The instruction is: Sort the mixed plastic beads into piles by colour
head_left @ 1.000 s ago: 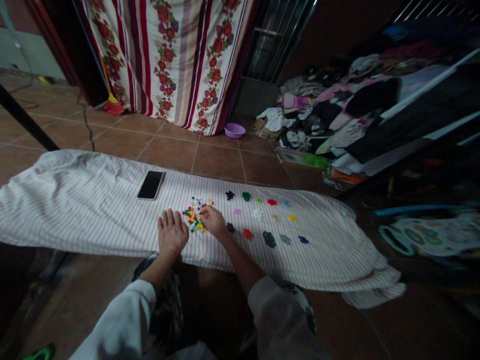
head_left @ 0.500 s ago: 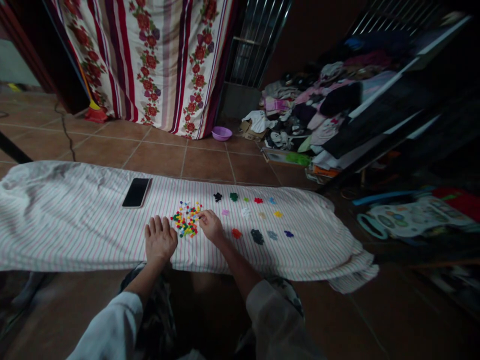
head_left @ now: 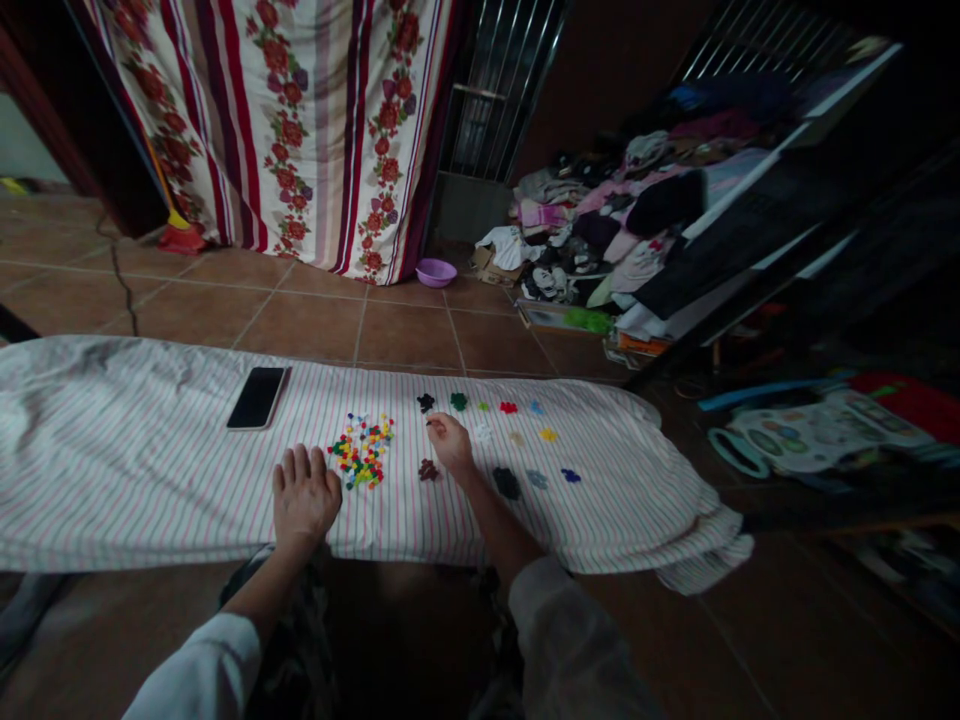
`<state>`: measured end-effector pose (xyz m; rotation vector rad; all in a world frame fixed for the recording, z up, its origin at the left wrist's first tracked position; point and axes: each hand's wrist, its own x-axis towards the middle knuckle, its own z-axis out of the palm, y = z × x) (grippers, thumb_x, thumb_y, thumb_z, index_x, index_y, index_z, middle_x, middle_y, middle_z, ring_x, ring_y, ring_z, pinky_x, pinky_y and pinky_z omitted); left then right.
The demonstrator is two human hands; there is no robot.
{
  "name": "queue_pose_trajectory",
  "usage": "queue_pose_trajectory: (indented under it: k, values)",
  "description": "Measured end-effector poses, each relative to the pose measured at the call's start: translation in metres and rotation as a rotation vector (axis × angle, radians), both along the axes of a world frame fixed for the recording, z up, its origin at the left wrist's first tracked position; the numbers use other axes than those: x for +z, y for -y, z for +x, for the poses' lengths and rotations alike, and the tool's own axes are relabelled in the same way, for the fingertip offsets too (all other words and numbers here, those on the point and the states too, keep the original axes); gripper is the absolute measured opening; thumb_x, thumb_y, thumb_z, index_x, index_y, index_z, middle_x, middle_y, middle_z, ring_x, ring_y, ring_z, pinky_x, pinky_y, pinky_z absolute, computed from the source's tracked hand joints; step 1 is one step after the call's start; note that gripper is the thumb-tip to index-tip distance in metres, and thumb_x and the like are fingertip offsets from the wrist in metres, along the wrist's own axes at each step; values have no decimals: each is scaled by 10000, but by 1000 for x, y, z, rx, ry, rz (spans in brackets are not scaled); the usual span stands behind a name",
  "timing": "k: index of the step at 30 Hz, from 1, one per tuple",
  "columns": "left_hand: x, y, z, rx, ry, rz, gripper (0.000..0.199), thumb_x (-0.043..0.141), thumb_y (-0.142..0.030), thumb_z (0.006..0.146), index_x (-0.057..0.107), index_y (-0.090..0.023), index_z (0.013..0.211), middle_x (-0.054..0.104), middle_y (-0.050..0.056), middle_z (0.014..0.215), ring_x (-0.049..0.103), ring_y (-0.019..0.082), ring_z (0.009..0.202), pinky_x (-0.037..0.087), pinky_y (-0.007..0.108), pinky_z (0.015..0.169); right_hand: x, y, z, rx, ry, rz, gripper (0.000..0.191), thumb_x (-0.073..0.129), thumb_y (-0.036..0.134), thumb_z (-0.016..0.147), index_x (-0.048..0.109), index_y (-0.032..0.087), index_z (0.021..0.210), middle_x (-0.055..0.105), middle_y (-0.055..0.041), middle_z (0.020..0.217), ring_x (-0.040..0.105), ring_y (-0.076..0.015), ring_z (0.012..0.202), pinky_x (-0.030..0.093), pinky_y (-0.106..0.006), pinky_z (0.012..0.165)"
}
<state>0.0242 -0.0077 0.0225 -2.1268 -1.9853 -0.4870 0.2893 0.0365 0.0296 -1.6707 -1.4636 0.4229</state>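
The mixed pile of small pieces (head_left: 361, 465) is spread on the striped cloth (head_left: 172, 470). Single-colour clusters (head_left: 506, 484) are set to its right, apparently so that shades are kept distinct. The left hand (head_left: 304, 508) is laid flat just left of the pile, fingers slightly apart, perhaps for support. By the right hand (head_left: 454, 446), right of the pile, a small dark piece (head_left: 430, 423) is pinched between closed fingertips.

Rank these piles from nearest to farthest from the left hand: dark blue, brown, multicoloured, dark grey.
1. Multicoloured pile, just to the right of the left hand.
2. Brown pile, farther right, on the near side of the right hand.
3. Dark grey pile, right of brown.
4. Dark blue pile, farthest right.
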Motion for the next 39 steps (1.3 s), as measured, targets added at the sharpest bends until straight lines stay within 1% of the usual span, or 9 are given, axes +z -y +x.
queue_pose_trajectory:
  k: [5,8,12,17,22,29,35,37,39]
  values:
    - [-1,-1,0,1,38,-8,528,365,-300,875,528,-30,1299,477,275,1391,387,383,1350,289,544,1097,2,-18,10,-57,-9,-57,227,513,148,753,659,239,902,705,-3,905,653,-145,800,517,-275,789]
    - [0,-1,1,8,43,-18,529,366,-300,874,531,-34,1300,480,267,1393,390,378,1351,297,541,1098,1,-32,17,-120,26,-106,202,533,131,754,650,234,883,709,-7,887,659,-143,800,514,-267,782]
    - [0,-1,1,10,45,0,527,365,-306,873,539,-43,1295,495,250,1388,392,368,1356,303,537,1104,-3,-49,24,-183,78,-130,173,560,108,744,637,214,855,704,-21,855,661,-147,789,508,-272,775]
    - [-2,-2,1,1,94,-8,541,366,-307,861,538,-41,1299,493,256,1390,379,368,1368,295,558,1108,-8,-67,26,-186,110,-155,167,547,93,739,633,181,850,705,-63,868,660,-167,809,507,-296,787]
    - [-2,-2,1,17,58,-13,543,360,-311,868,538,-42,1304,491,252,1395,389,365,1363,298,551,1109,-14,-79,22,-186,105,-106,169,554,76,713,624,196,810,701,-26,788,660,-151,759,505,-278,778]
    - [-2,-2,1,21,22,-19,533,378,-309,872,544,-36,1298,483,258,1398,400,381,1350,294,535,1114,-15,-79,16,-180,108,-118,221,497,66,751,654,172,866,725,-81,923,674,-171,872,499,-298,854]
    - [-6,-2,0,11,47,-18,534,372,-311,875,532,-45,1309,477,250,1407,378,378,1367,289,545,1115,-9,-68,16,-150,93,-64,243,486,94,767,668,185,900,720,-71,944,665,-177,884,501,-313,863]
    - [-7,-2,-1,10,78,-20,540,375,-314,873,522,-50,1320,468,240,1420,355,371,1383,276,548,1124,-5,-63,12,-123,108,-34,248,478,100,774,673,180,905,714,-76,948,656,-181,896,497,-314,872]
    - [-7,-3,-1,7,112,-28,548,387,-314,867,514,-43,1326,454,243,1431,334,370,1396,259,552,1134,-2,-58,4,-64,125,-13,256,474,103,778,678,182,910,706,-72,944,649,-180,893,496,-308,866]
